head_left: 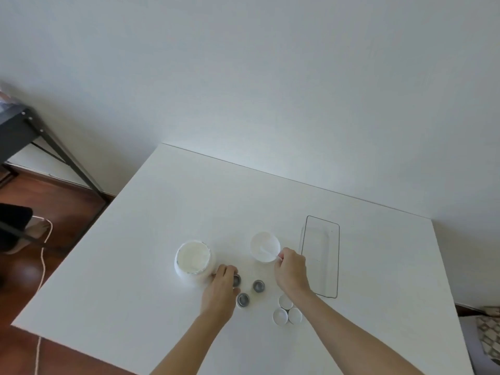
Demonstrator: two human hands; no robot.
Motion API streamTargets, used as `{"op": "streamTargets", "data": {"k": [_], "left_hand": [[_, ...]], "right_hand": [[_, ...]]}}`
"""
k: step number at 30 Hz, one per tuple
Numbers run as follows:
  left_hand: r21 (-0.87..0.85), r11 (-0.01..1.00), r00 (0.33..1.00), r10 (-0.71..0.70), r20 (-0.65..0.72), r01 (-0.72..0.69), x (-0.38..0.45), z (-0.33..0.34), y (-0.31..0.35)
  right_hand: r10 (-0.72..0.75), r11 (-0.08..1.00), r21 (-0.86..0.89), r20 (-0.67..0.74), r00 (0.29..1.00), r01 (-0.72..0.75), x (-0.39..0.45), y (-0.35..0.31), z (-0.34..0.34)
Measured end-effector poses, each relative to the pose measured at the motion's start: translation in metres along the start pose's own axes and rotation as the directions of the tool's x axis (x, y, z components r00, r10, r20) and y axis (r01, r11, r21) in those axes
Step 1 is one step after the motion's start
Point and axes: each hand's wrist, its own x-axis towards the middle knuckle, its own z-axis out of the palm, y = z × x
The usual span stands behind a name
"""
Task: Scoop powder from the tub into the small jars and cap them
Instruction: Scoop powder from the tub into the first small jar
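Left hand [219, 286] curls its fingers around a small grey round jar [237, 280]; right hand [292, 269] pinches a white plastic scoop [267, 252] over the white desk [189, 201] against a pale wall [243, 63].

table [270, 201] white | tub [193, 262] white, your powder [192, 256] off-white | lid [265, 246] white, scoop [267, 252] white | three jars [258, 286] grey (insides darker) | three caps [280, 316] white | tray [320, 255] clear, dark outline | floor [67, 207] reddish-brown wood | wall [243, 63] pale grey-white

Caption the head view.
Left hand holds a small jar by the tub; right hand lifts the scoop.
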Motion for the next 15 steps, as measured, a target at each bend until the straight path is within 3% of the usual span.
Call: {"op": "streamTargets", "data": {"k": [7,11,15], "left_hand": [[-0.295,0.955,0.993,0.003,-0.116,-0.037,-0.038,-0.014,0.010],[-0.467,0.883,0.982,-0.045,-0.184,-0.047,-0.061,-0.038,0.013],[-0.642,0.766,0.968,-0.140,-0.207,-0.027,-0.081,-0.065,0.001]], "right_hand": [[0.083,0.949,0.313,-0.094,0.992,-0.050,0.001,-0.007,-0.024],[0.147,0.788,0.606,-0.016,0.989,-0.107,-0.010,-0.019,-0.041],[0.062,0.705,0.700,0.097,0.993,-0.113,-0.028,-0.040,-0.048]]}}
